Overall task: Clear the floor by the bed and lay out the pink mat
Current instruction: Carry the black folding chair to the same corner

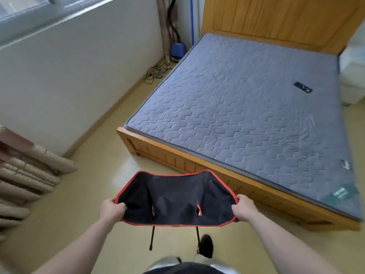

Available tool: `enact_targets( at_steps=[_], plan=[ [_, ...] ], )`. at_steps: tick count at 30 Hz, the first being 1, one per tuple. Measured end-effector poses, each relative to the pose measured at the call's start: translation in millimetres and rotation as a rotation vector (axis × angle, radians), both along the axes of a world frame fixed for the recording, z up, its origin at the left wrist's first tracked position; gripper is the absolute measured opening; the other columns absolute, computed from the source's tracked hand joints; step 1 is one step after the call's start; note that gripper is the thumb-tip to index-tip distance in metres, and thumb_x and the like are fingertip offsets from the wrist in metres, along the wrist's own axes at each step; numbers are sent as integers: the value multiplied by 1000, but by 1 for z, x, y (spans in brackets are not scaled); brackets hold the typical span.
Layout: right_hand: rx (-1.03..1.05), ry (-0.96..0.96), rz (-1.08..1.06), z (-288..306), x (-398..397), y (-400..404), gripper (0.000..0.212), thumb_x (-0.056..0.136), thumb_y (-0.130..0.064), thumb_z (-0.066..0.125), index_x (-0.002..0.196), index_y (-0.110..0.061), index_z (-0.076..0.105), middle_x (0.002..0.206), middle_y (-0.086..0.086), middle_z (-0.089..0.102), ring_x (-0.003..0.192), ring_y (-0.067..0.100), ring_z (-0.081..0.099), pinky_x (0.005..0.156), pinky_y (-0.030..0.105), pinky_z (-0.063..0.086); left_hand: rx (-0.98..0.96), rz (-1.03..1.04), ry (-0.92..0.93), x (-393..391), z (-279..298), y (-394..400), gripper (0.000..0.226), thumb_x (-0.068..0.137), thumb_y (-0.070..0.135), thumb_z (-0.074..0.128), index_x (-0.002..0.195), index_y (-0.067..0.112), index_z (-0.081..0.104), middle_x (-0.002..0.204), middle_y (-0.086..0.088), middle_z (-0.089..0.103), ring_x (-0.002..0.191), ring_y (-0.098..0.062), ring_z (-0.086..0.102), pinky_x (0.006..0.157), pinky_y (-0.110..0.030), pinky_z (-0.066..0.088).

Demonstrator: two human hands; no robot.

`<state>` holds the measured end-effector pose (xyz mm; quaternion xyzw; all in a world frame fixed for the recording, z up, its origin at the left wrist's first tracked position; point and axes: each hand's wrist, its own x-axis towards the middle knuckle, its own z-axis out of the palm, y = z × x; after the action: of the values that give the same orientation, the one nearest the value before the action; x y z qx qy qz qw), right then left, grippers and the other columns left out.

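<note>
Black fabric edged in red fills the middle of the head view: it is a small folding chair point(175, 198), and you have it lifted off the floor point(94, 171), its thin legs hanging free below the seat. Your left hand point(111, 209) grips the seat's left edge and your right hand point(244, 208) grips the right edge, fingers curled over the red trim on both sides. The bed point(237, 115) lies ahead and to the right. At the far left a folded mat point(29, 171) leans by the wall; it looks pinkish-beige, and it is probably the one to lay out, though I cannot be sure. You appear to be in the clearing step. Next, carry the chair well away from the bedside strip, set it down, then free both hands for the mat.
</note>
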<state>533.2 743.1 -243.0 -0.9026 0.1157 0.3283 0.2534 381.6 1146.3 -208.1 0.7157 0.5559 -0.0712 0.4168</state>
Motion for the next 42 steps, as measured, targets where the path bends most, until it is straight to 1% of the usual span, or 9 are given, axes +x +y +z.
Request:
enact_targets(
  at_steps=[5, 9, 13, 15, 18, 21, 26, 32, 42],
  plan=[
    [20, 0, -208, 24, -62, -24, 17, 85, -5, 53, 89, -16, 64, 85, 6, 70, 74, 29, 71, 57, 39, 63, -48, -162, 17, 7, 7, -11, 20, 75, -1, 60, 80, 18, 66, 76, -12, 71, 74, -33, 68, 72, -42, 60],
    [17, -4, -341, 38, -113, -42, 24, 88, 2, 48, 95, -15, 64, 83, 4, 69, 68, 24, 66, 47, 27, 50, -107, -317, -5, 11, 7, -24, 26, 76, -2, 56, 92, 14, 68, 81, -11, 72, 75, -29, 68, 67, -39, 59],
    [-8, -16, -408, 43, -146, -64, 22, 89, -1, 51, 92, -20, 63, 91, 7, 72, 78, 29, 65, 60, 27, 48, -113, -441, -8, 19, 14, -49, 26, 79, -2, 54, 95, 14, 67, 84, -11, 71, 77, -27, 66, 61, -33, 55],
    [-30, -13, -467, 45, -166, -83, 23, 88, -2, 51, 93, -20, 65, 91, 7, 72, 82, 31, 67, 67, 30, 51, -119, -498, -10, 27, 16, -68, 27, 80, -1, 54, 97, 16, 66, 85, -10, 71, 79, -28, 67, 66, -37, 59],
    [-23, -13, -550, 48, -193, -118, 27, 87, -1, 48, 94, -19, 67, 88, 5, 72, 79, 29, 69, 62, 31, 56, -128, -609, -11, 38, 23, -107, 29, 80, -3, 54, 101, 10, 69, 83, -11, 71, 75, -28, 67, 56, -31, 55],
    [-17, -12, -634, 56, -219, -163, 25, 90, -4, 49, 95, -18, 69, 83, 2, 71, 72, 22, 70, 59, 32, 60, -138, -724, -23, 49, 32, -159, 34, 81, -4, 51, 104, 11, 70, 84, -10, 72, 72, -26, 68, 47, -25, 48],
    [0, -25, -718, 60, -261, -243, 27, 87, -7, 48, 93, -18, 72, 83, 3, 75, 67, 20, 73, 54, 28, 58, -106, -868, -17, 65, 39, -251, 37, 77, 0, 50, 101, 15, 73, 80, -9, 74, 68, -29, 72, 49, -30, 57],
    [-15, -27, -836, 63, -315, -364, 22, 89, -4, 49, 86, -15, 68, 82, 3, 71, 66, 17, 71, 47, 22, 49, -86, -1012, -49, 55, 50, -402, 29, 78, -2, 51, 95, 12, 72, 76, -11, 72, 65, -29, 71, 45, -27, 53],
    [-106, -87, -985, 97, -372, -542, 19, 95, -6, 49, 94, -13, 67, 82, 3, 70, 65, 17, 71, 46, 22, 48, -118, -1169, -48, 45, 64, -617, 19, 88, 2, 54, 101, 12, 65, 84, -12, 70, 68, -25, 70, 40, -23, 48]
  ],
)
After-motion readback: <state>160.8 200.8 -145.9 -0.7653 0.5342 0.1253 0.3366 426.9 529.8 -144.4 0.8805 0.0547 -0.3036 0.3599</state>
